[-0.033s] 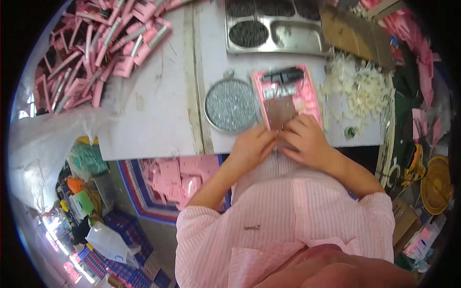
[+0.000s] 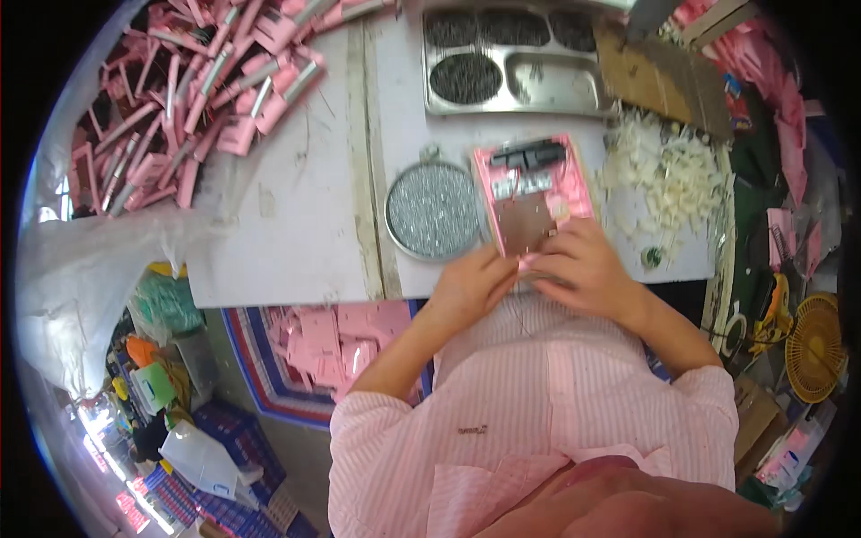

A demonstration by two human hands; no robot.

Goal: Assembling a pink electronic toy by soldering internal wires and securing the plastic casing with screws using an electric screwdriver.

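Hands first: our left hand (image 2: 466, 285) and right hand (image 2: 583, 269) pinch the near edge of the pink case (image 2: 536, 190) flat on the desk (image 2: 296, 233); we should steady it, fingers off the brown board (image 2: 524, 222).

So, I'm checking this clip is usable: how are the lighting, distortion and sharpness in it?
Head view: even daylight on the white table, no hard shadows; glare blows out the lower left rim. Fisheye bends the table edges and leaves black corners. The pink device is fairly sharp; the right hand shows slight blur, the left hand less.
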